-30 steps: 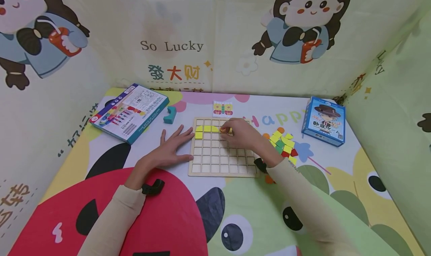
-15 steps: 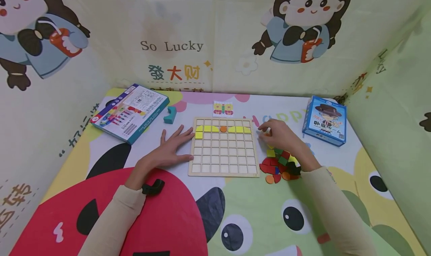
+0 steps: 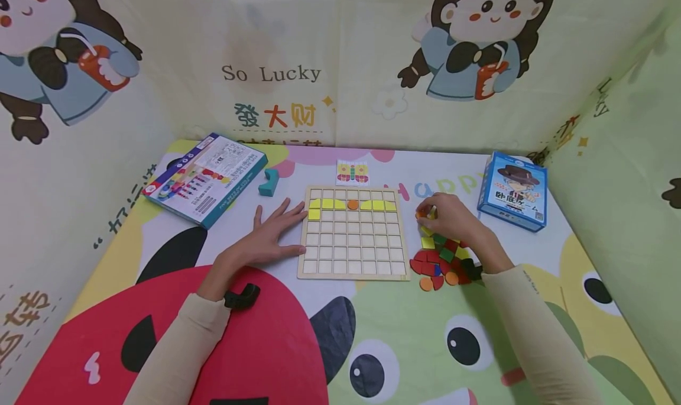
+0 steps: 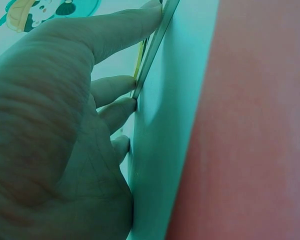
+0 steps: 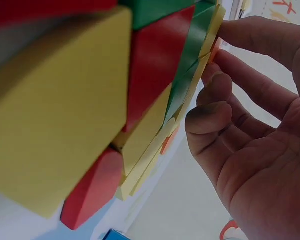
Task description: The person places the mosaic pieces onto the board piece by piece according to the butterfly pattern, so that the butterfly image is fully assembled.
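In the head view my left hand lies with spread fingers at the left side of a wooden grid board; in the left wrist view its thumb and fingertips touch the board's edge. A row of yellow tiles with an orange disc sits near the board's top, and one yellow square lies below at left. My right hand reaches over the loose tile pile. Its thumb and index fingertip pinch an orange tile, beside yellow tiles; the fingers partly hide it.
A butterfly pattern card lies behind the board. At the back left are a flat game box and a teal block. A blue card box stands at the back right, near the fabric wall.
My right hand has left the board, where an orange disc now sits in the yellow row, and moved right to the upper part of the pile. My left hand stays in place.
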Action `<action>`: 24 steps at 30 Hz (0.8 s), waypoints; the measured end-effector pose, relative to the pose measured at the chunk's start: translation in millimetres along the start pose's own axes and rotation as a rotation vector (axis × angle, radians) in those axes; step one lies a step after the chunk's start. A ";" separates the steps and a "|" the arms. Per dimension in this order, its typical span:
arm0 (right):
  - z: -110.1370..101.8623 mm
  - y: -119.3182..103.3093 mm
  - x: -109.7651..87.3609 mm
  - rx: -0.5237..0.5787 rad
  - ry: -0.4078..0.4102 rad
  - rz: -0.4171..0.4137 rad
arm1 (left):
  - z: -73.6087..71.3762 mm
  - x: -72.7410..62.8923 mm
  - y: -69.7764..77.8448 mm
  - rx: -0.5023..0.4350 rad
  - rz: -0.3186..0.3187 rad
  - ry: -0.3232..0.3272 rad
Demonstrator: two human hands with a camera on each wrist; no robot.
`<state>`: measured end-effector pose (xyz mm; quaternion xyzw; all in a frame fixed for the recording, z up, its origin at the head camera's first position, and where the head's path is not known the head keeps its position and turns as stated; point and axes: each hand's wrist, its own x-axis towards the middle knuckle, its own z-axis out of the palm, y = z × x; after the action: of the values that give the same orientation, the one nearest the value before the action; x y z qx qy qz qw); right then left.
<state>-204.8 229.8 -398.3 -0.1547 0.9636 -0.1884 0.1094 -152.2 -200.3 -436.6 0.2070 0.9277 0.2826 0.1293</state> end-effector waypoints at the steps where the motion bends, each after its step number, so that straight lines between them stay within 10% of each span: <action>1: 0.8 -0.6 0.4 0.002 0.004 0.000 | 0.3 -0.1 -0.2 0.000 0.000 0.001; 24: 38.7 -113.3 51.2 0.079 0.019 -0.314 | -1.9 0.0 0.2 -0.005 0.007 -0.008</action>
<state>-212.7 99.8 -396.2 -0.2971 0.9205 -0.2422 0.0756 -152.7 -201.0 -435.0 0.2109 0.9257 0.2844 0.1327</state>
